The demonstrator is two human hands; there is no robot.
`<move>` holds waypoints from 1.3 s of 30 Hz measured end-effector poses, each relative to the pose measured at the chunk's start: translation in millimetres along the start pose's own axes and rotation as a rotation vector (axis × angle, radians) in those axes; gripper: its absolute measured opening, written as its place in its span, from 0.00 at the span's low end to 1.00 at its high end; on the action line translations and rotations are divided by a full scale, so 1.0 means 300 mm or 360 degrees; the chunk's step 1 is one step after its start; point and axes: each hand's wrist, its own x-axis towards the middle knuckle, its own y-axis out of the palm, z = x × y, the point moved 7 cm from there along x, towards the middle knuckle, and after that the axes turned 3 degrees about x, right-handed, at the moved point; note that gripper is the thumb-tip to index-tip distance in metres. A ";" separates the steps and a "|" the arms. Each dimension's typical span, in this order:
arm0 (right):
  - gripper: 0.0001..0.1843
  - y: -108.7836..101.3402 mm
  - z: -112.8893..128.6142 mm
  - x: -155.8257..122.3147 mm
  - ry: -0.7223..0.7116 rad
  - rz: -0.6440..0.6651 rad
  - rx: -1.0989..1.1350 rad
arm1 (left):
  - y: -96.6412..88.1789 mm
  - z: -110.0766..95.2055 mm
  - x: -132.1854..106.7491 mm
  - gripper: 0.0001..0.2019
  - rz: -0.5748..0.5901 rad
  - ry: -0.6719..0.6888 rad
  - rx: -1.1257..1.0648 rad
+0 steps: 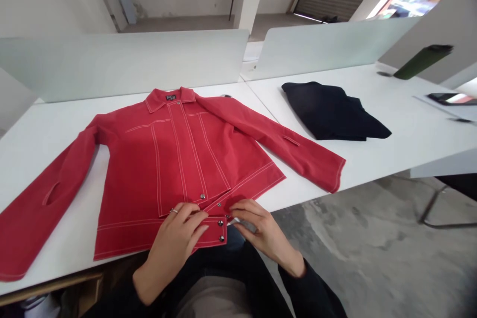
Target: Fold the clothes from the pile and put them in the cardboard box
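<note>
A red jacket (pixel 137 174) with white stitching lies front up on the white table, sleeves spread to both sides and collar away from me. Its waistband hangs over the near edge. My left hand (pixel 177 233), with a ring on one finger, is closed on the waistband tab (pixel 210 232), which carries two metal snaps at its end. Just to the right, my right hand (pixel 261 228) pinches the other end of the waistband (pixel 257 184), where snap parts show. The two ends lie close together, partly overlapping. A small white piece shows at the right fingertips.
Folded dark cloth (pixel 331 112) lies on the white table (pixel 402 124) to the right. Frosted dividers (pixel 149 59) run along the back. A dark green object (pixel 421 62) and a phone-like device (pixel 452 98) are at far right. A chair (pixel 454 184) stands beyond the table's right edge.
</note>
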 end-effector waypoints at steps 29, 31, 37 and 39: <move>0.09 0.023 0.066 0.085 0.0174 -0.0262 0.0088 | 0.085 0.127 0.210 0.10 0.0707 -0.0404 -0.1020; 0.09 0.026 0.051 0.107 0.0135 -0.0236 -0.0026 | 0.097 0.121 0.205 0.13 0.0744 -0.0362 -0.1150; 0.08 0.052 -0.007 0.138 0.0171 -0.0130 -0.0205 | 0.116 0.123 0.191 0.15 0.0749 -0.0406 -0.1088; 0.07 0.053 -0.009 0.142 0.0169 -0.0115 -0.0191 | 0.103 0.119 0.197 0.15 0.0691 -0.0398 -0.1083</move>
